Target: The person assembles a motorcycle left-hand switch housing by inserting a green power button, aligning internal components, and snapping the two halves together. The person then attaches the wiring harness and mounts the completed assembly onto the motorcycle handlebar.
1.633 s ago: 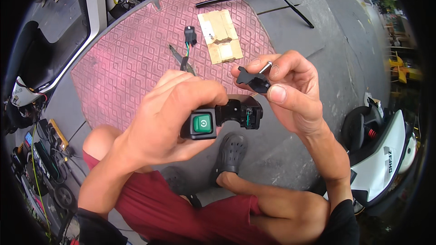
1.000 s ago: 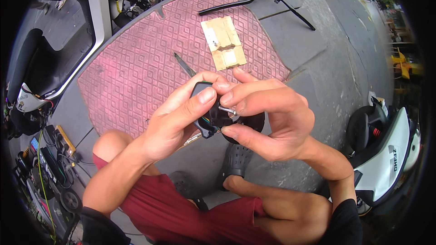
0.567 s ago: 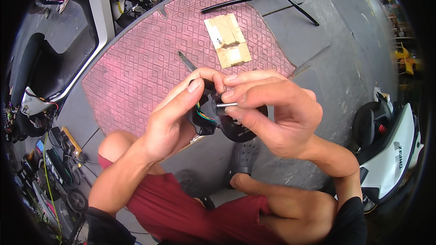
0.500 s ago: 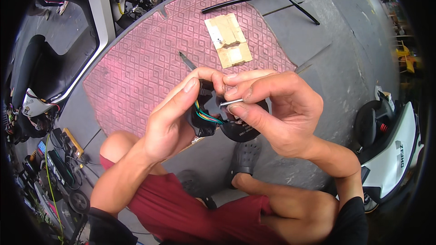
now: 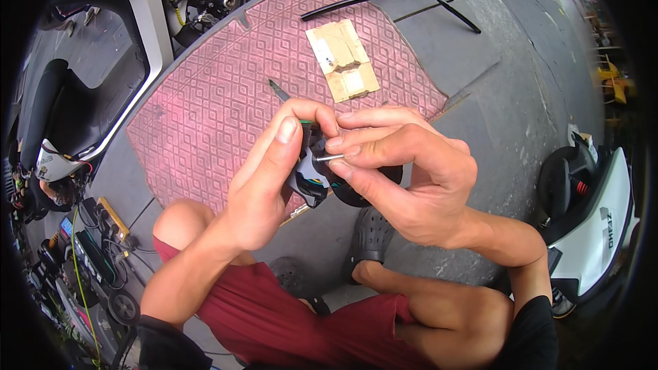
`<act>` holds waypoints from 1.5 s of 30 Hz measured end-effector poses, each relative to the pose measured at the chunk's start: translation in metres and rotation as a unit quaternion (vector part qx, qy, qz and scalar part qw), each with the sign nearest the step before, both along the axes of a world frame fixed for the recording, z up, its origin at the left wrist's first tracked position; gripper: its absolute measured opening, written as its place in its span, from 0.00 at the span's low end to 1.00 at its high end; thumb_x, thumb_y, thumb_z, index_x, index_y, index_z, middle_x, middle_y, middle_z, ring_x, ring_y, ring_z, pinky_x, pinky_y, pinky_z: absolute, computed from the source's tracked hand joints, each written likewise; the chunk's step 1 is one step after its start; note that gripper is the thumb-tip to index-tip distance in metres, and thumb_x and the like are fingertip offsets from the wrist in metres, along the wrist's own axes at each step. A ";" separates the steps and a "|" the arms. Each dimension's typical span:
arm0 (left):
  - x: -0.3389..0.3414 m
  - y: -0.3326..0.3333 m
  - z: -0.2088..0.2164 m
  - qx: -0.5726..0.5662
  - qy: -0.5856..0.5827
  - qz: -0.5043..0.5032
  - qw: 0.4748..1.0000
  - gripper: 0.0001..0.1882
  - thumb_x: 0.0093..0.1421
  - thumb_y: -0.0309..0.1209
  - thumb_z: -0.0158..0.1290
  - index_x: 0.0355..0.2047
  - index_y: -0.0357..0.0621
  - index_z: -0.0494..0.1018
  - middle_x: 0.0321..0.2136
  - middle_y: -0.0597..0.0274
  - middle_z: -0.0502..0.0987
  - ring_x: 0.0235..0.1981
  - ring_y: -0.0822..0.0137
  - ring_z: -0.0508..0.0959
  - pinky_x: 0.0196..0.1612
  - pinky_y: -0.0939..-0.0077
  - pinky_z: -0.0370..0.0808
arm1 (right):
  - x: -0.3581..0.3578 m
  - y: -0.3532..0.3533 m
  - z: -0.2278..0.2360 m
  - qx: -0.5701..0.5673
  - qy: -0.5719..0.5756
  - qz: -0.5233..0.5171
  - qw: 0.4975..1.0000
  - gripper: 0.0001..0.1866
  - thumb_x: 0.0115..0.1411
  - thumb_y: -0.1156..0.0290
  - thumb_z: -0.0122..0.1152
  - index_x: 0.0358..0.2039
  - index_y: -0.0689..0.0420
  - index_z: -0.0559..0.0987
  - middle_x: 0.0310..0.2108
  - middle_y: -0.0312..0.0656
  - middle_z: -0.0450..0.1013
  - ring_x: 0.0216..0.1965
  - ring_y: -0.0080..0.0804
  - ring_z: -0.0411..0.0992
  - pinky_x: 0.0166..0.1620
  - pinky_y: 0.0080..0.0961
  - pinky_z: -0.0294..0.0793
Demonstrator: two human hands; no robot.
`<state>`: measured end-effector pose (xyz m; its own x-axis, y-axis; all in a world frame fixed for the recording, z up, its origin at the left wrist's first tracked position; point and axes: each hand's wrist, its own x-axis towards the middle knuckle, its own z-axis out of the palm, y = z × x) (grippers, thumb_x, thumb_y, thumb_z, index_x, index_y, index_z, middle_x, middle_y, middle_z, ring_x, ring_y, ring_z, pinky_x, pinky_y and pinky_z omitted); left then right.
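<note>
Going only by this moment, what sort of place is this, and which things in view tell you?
Probably an outdoor vehicle repair spot: a white-panelled vehicle stands at the right, a bent black bar lies loose, and the right hand pinches a small metal pin beside a black wired part.

A silver screw (image 5: 330, 158) stood out against a black housing (image 5: 314, 196) above a pink mat (image 5: 205, 109) patterned in diamonds. Tan cardboard (image 5: 343, 53) showed near the mat's right edge, a black handlebar (image 5: 346, 5) crossed that edge, and the shorts (image 5: 260, 315) were dark red.
</note>
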<state>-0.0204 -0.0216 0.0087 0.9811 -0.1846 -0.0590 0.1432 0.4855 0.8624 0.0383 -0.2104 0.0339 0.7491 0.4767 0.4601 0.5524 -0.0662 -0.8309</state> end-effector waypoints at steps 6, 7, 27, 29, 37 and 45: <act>0.001 0.001 0.002 0.037 -0.025 0.006 0.999 0.29 0.80 0.52 0.29 0.53 0.39 0.67 0.44 0.61 0.72 0.46 0.73 0.74 0.52 0.76 0.72 | -0.003 0.002 0.001 0.034 0.008 -0.021 0.999 0.10 0.48 0.85 0.75 0.30 0.59 0.84 0.31 0.38 0.83 0.38 0.35 0.81 0.45 0.30 0.81; 0.000 0.003 0.000 0.030 -0.038 -0.003 0.999 0.28 0.81 0.51 0.28 0.54 0.39 0.67 0.44 0.61 0.72 0.46 0.74 0.73 0.52 0.77 0.71 | -0.002 0.004 -0.001 0.034 -0.011 -0.013 0.999 0.10 0.48 0.85 0.75 0.29 0.59 0.84 0.30 0.38 0.83 0.37 0.35 0.80 0.45 0.30 0.81; 0.003 0.018 0.016 -0.065 0.044 -0.049 0.996 0.34 0.54 0.34 0.67 0.57 0.43 0.62 0.42 0.60 0.71 0.44 0.70 0.72 0.48 0.74 0.70 | 0.011 -0.007 0.021 -0.022 -0.018 0.076 0.997 0.17 0.51 0.83 0.78 0.42 0.63 0.86 0.39 0.45 0.79 0.37 0.32 0.79 0.38 0.25 0.79; 0.003 0.019 0.014 -0.061 0.030 -0.041 0.997 0.34 0.54 0.33 0.68 0.56 0.43 0.63 0.42 0.59 0.71 0.43 0.71 0.72 0.48 0.74 0.71 | 0.008 -0.006 0.019 -0.041 -0.023 0.067 0.997 0.16 0.52 0.82 0.78 0.42 0.63 0.86 0.38 0.45 0.79 0.37 0.31 0.79 0.39 0.24 0.78; 0.003 0.012 0.002 0.107 -0.138 0.086 0.981 0.36 0.50 0.23 0.75 0.54 0.43 0.64 0.43 0.62 0.72 0.44 0.73 0.74 0.48 0.76 0.74 | 0.006 -0.002 0.005 -0.040 0.061 0.026 0.997 0.11 0.58 0.82 0.71 0.42 0.61 0.85 0.38 0.42 0.78 0.37 0.32 0.77 0.40 0.27 0.78; -0.001 0.015 0.008 0.120 -0.123 0.096 0.980 0.31 0.50 0.23 0.75 0.52 0.40 0.71 0.45 0.64 0.74 0.46 0.74 0.76 0.48 0.77 0.76 | 0.009 -0.004 -0.002 -0.027 0.102 0.057 0.993 0.08 0.63 0.80 0.67 0.43 0.62 0.83 0.41 0.43 0.78 0.41 0.31 0.77 0.45 0.27 0.77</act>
<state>-0.0217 -0.0070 0.0167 0.9863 -0.0049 0.1648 -0.1578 0.2618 0.9521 0.0469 -0.2142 0.0320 0.7637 0.5840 0.2750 0.3786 -0.0603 -0.9236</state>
